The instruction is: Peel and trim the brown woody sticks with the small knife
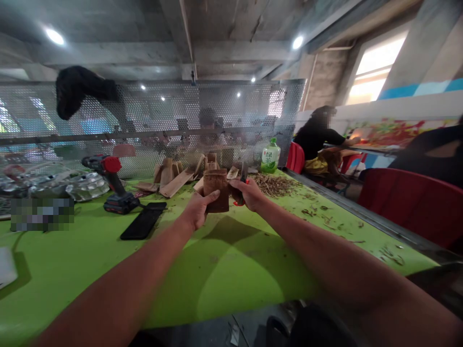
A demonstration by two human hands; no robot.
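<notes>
My left hand (198,209) grips a brown, bark-like piece of wood (217,190) from below, thumb laid across its front, and holds it upright above the green table (231,274). My right hand (249,193) is closed on a red-handled tool (241,185), a knife or cutter, with its dark blade pointing up beside the right edge of the brown piece. Both hands meet at the centre of the view, at arm's length.
More brown pieces (177,178) lie stacked behind the hands. Shavings (277,184) spread to the right. A cordless drill (114,185) and a black phone (143,220) sit left. A green bottle (270,155), perforated metal screen (162,120), red chairs (412,202) and seated people surround the table.
</notes>
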